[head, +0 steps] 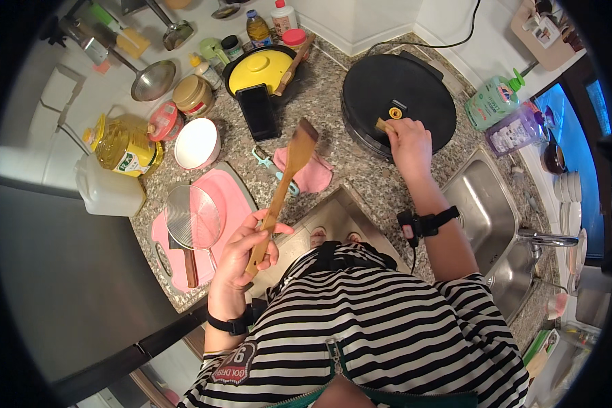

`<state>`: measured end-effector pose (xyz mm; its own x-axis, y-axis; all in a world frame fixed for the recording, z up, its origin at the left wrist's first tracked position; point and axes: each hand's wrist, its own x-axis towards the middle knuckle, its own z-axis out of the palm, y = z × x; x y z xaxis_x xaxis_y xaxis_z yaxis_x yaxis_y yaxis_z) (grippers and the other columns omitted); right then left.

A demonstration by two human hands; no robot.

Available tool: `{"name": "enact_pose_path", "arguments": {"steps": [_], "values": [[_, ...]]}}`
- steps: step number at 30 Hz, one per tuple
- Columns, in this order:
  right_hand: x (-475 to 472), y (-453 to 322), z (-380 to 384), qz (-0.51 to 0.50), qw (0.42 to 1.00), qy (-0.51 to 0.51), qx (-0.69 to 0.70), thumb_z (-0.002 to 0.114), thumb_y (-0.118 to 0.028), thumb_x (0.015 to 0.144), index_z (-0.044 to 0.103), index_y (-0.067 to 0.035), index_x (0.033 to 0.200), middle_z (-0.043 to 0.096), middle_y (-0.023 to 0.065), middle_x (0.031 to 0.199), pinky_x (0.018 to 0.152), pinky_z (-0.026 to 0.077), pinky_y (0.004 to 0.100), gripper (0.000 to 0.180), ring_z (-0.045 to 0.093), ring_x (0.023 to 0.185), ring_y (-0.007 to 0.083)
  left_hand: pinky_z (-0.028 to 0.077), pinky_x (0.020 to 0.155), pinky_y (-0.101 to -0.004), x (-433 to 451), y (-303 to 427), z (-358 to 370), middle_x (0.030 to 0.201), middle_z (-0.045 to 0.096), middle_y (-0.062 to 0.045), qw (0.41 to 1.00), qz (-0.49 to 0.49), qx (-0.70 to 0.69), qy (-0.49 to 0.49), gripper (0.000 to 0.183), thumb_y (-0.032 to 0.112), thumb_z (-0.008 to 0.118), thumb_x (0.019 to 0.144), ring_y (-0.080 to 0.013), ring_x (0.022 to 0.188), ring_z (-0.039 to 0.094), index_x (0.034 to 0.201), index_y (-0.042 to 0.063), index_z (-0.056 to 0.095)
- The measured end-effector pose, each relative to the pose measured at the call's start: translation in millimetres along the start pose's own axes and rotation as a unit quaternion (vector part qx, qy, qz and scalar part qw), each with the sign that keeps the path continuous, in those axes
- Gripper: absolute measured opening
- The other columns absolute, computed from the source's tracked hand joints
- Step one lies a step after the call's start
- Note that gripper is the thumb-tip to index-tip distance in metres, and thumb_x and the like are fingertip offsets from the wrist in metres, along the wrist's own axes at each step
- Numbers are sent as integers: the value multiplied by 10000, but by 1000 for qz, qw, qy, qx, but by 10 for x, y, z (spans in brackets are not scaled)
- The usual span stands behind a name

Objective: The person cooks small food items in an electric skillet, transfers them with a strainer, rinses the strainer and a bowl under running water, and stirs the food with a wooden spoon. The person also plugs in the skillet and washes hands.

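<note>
My left hand [238,246] grips the handle of a wooden spatula [297,150], its darkened blade raised over the counter. In my right hand [411,147], a small tan piece [383,125] is pinched between thumb and fingers; what it is cannot be made out. That hand is over the front part of a round black electric griddle [372,86], whose lid looks closed. An orange ring [395,113] marks the lid just beyond my fingers. Below the spatula blade, a pink cloth [313,173] lies beside a light-blue-handled peeler-like tool [270,166].
A pink cutting board [229,188] bears a round wire strainer [193,217] and a wooden-handled knife [190,268]. A phone [258,112] leans against a yellow-lidded pot [257,69]. A white bowl [197,143] stands left. The steel sink [482,204] and soap bottles [492,99] are right.
</note>
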<state>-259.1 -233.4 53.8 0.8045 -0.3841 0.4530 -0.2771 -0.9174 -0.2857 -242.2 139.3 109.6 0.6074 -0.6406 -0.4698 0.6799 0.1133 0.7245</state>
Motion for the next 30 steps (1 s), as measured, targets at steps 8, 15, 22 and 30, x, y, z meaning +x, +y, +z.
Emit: {"name": "enact_pose_path", "arguments": {"steps": [8,15,22,30], "values": [[248,161,-237,-54,996,-57,48,647,-220,865,658,-95,871,638,128,853,668,518,452,125,640,774,351,373,428,-198,-157,-196,-79,964,626,-74,999,4,-3,36,461,142,499,1000,-125,574,586,1442,54,404],[1397,562,-1114,22,980,-138,141,664,-331,902,701,-65,1007,624,55,663,571,477,293,289,580,565,126,347,439,-178,105,-23,236,923,624,-44,990,9,135,36,428,150,494,1007,-90,555,538,1417,41,441],[2224,838,-1582,60,980,-146,122,676,-267,893,692,-11,834,637,55,651,524,482,297,263,583,552,130,332,435,-197,714,636,1216,891,624,-36,975,73,201,-59,443,146,495,1003,-77,553,521,1427,35,425],[3156,2313,-1531,88,973,-191,91,592,-431,946,630,-132,874,535,-57,697,445,277,223,310,398,517,34,325,428,-171,1376,620,2070,870,613,-11,975,98,159,-118,435,135,469,1013,-44,546,457,1431,31,410]]}}
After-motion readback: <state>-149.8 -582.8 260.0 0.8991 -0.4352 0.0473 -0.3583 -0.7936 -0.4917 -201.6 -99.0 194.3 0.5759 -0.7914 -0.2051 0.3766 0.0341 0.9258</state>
